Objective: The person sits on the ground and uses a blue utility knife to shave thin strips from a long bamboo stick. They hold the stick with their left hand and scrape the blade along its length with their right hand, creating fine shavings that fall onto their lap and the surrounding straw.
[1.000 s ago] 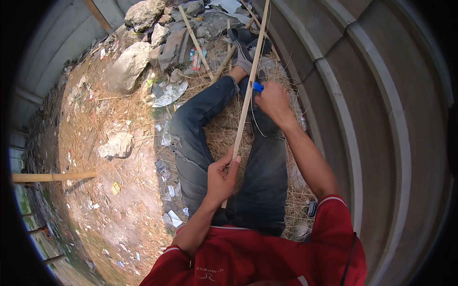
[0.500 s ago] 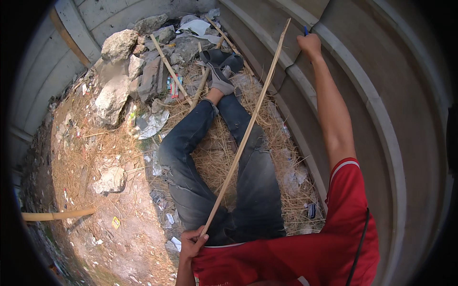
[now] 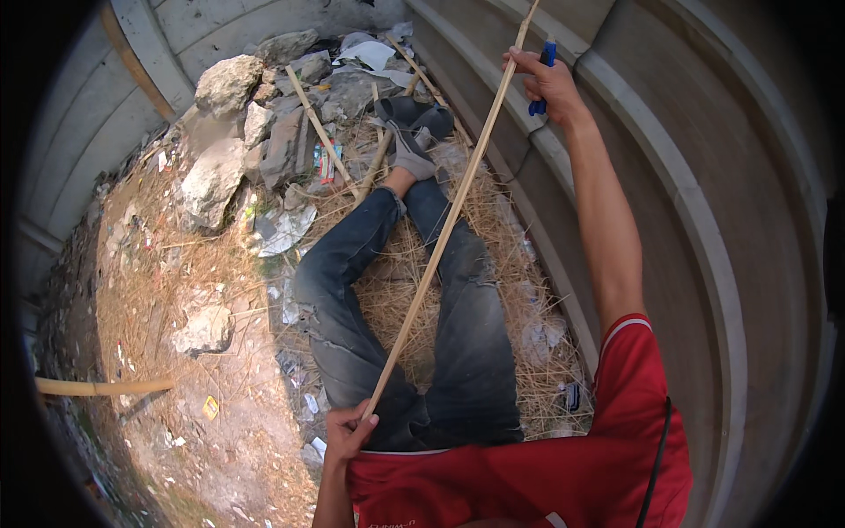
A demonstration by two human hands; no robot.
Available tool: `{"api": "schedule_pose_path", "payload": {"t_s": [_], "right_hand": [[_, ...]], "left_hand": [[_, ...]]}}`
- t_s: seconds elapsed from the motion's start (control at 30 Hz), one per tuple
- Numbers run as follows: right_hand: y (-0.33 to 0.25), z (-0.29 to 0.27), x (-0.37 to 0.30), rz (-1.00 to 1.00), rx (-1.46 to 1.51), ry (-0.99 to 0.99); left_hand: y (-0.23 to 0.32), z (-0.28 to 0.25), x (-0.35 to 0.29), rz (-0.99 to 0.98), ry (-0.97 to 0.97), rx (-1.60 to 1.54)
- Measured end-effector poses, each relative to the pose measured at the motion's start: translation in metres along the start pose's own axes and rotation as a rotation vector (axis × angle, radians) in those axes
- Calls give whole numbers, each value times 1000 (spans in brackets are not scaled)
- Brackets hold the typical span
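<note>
A long, thin bamboo strip (image 3: 431, 264) slants up and away across my lap, its far tip running out past the top edge of the view. The near end is pinched between the thumb and fingers of my left hand (image 3: 347, 429), close to my waist. Far up the strip, my right hand (image 3: 553, 86) reaches out with its thumb and fingertips against it. A blue-handled cutter (image 3: 547, 55) is held in that same hand, its lower end showing below the fingers; the blade cannot be made out.
Corrugated grey panels (image 3: 669, 176) rise close on my right. Stone rubble (image 3: 216, 176) is heaped ahead to the left, with bamboo pieces (image 3: 321, 132) beside my crossed feet. Dry straw (image 3: 396, 290) lies between my legs. A bamboo pole (image 3: 106, 387) juts in from the left.
My right hand has come left from beside the panels to the bamboo strip, and more of the cutter now shows. The strip has shifted upward, its tip leaving the view.
</note>
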State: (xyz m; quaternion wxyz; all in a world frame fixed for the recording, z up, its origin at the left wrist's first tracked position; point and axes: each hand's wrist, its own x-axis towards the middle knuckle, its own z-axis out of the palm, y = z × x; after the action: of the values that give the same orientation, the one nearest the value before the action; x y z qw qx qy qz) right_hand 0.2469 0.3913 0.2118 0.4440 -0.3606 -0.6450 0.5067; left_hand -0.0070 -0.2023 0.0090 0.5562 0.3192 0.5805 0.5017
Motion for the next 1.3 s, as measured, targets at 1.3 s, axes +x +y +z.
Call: {"api": "schedule_pose_path", "payload": {"t_s": [1.3], "right_hand": [[72,179,-270,-84,-1007,-509]], "left_hand": [[81,97,129,34,45,-475]]}}
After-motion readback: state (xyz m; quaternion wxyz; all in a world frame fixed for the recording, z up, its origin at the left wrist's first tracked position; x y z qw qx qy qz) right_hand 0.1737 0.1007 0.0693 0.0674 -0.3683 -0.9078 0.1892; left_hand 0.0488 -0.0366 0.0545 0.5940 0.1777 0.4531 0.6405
